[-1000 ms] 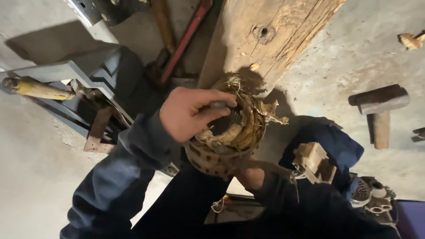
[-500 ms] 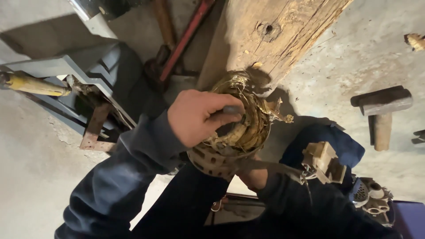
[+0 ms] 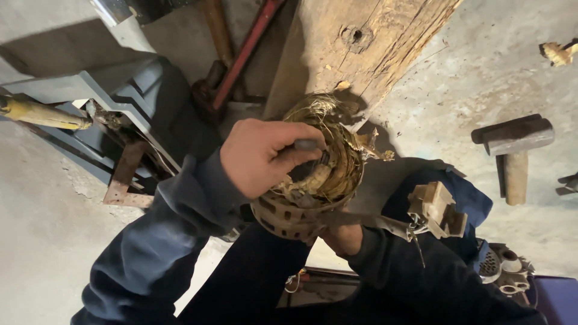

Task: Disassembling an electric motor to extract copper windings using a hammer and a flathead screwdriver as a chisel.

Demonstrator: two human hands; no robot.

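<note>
- The left hand (image 3: 265, 157) sits on top of a round, rusty motor stator (image 3: 313, 180) wound with copper wire, its fingers curled shut around a dark, thin tool (image 3: 308, 145) that pokes into the windings.
- The right hand (image 3: 342, 236) is under the stator, mostly hidden; it cups the perforated metal ring from below, fingers closed against it.
- The stator is held in the air above the person's lap, just in front of the near end of a thick wooden beam (image 3: 361, 54) that lies on the concrete floor (image 3: 457, 90).
- A flat metal strip runs from the stator's lower edge towards the right, ending in a pale plastic connector block (image 3: 438, 209) that rests over the person's dark blue knee.
- A hammer (image 3: 513, 150) with a wooden handle lies on the floor well to the right of the beam.
- To the left, a grey metal frame (image 3: 96, 96) stands on the floor with a yellow-handled tool (image 3: 42, 114) beside it.
- A red-handled tool (image 3: 244, 54) lies between the frame and the beam.
</note>
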